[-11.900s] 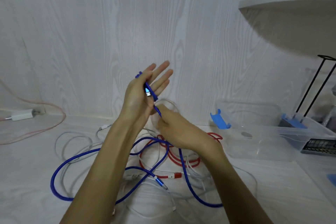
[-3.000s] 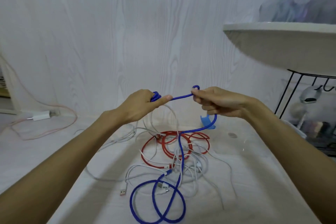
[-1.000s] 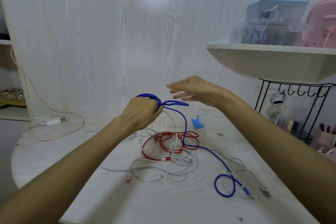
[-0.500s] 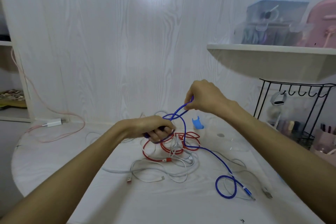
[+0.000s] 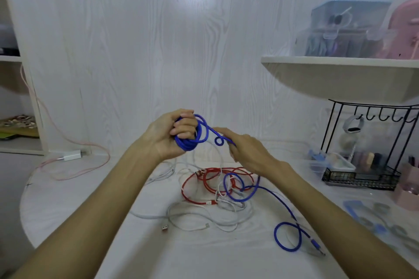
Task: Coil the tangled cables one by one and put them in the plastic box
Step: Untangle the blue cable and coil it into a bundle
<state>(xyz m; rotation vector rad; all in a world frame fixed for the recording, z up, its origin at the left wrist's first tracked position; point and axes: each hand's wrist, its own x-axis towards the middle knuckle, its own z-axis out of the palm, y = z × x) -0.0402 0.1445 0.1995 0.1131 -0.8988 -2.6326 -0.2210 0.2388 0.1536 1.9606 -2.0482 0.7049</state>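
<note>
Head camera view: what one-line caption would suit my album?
Left hand grips a coiled blue braided cable while the right hand guides its loose length above tangled red and white cables.

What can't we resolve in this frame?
- Right hand grip on the blue cable: motion blur, head view.
- Plastic box: behind the wire rack.
- Blue cable's inner coils: covered by left hand fingers.
- Items at the right edge: blurred, cut off.

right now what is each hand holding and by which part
Left hand grips the blue cable by its wound coil; right hand pinches the same cable's loose run beside the coil.
</note>
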